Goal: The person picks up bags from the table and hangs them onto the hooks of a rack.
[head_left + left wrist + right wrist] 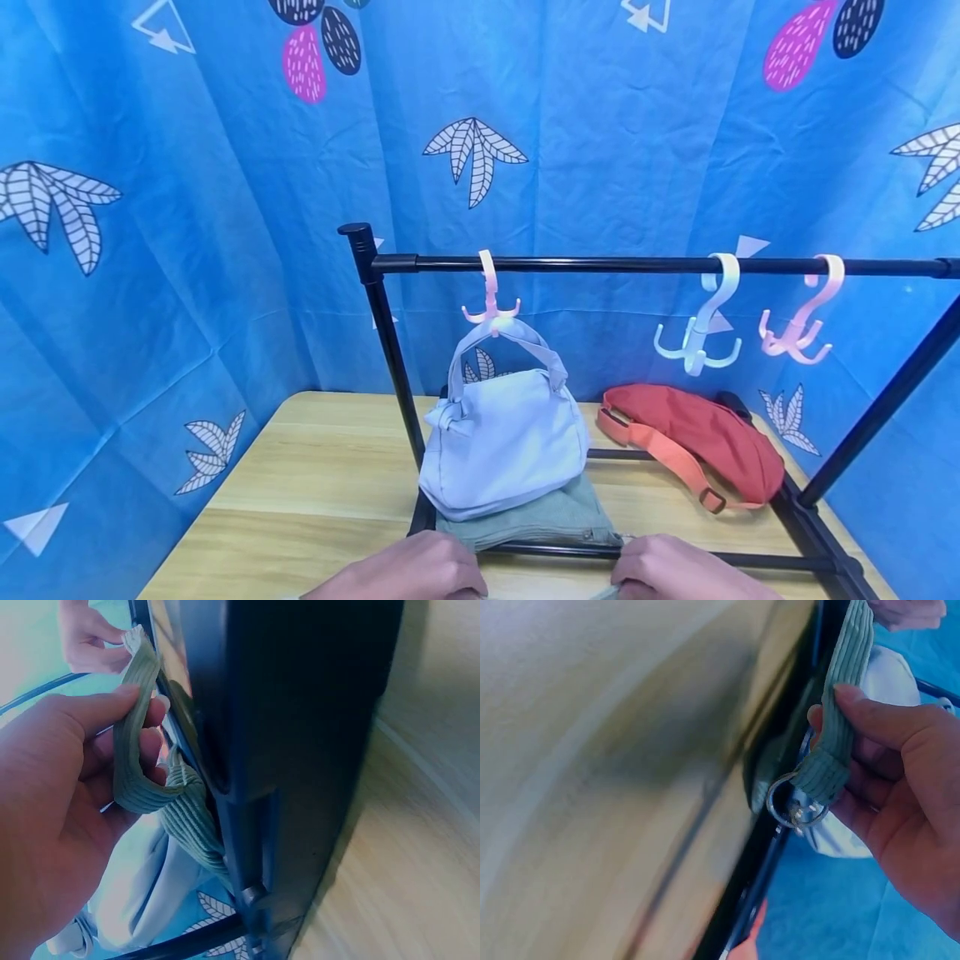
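A green corduroy bag [536,517] lies on the table under a pale blue handbag [510,442], which hangs by its handle from a pink hook [491,308]. My left hand [423,571] pinches the green bag's ribbed strap [135,750] between thumb and fingers, near where it joins the bag. My right hand [667,571] pinches the same strap near its other end, beside a metal ring [784,801]. In the head view most of the strap falls below the bottom edge.
A black rack [637,265] stands on the wooden table [322,467]. Its top bar also carries a light blue hook [699,333] and another pink hook [798,329]. A red waist bag [697,433] with an orange strap lies at the right. Behind hangs a blue curtain [615,150].
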### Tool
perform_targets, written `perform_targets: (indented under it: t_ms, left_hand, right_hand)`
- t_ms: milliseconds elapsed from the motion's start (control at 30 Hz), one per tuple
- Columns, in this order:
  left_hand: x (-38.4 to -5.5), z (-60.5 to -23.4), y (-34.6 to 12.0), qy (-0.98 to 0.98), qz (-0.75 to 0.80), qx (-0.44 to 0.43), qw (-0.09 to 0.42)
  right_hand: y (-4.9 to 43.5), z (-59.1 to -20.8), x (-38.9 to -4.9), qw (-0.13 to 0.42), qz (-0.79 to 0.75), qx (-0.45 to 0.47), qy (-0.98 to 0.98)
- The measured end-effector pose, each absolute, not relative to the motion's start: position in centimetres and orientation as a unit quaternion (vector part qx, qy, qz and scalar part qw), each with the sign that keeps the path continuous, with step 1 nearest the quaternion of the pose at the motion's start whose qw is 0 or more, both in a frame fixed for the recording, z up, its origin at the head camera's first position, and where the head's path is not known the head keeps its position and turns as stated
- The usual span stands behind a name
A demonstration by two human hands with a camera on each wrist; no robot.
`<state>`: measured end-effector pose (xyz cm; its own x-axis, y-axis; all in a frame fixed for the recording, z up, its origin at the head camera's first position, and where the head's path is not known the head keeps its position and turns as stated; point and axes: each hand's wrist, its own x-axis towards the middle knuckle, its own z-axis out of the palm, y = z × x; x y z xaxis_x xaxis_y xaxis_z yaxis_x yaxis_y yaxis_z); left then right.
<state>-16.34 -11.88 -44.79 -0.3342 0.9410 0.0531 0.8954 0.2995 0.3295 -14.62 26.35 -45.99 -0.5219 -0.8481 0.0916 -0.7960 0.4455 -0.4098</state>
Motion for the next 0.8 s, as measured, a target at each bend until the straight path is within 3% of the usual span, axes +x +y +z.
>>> perform_targets:
  t_ms: [100,233,600,800]
  left_hand:
    - [-16.4,-44.5,-11.8,0.816,0.160,0.550,0.075]
    - [-16.5,-44.3,-11.7,0.823,0.160,0.541,0.070]
    - [-16.1,-43.3,-11.2,0.826,0.209,0.523,0.002]
    - [-15.7,-42.4,-11.0,0.836,0.228,0.499,-0.031]
  right_hand:
    - [26.8,-45.1,-14.6,0.091,-0.218,-0.451,0.861]
    - [27.3,-44.2,-14.5,0.082,-0.216,-0.435,0.870]
    - [28.4,-41.5,-13.7,0.110,-0.241,-0.352,0.898]
    - [28.6,-40.2,-13.6,0.060,-0.245,-0.365,0.896]
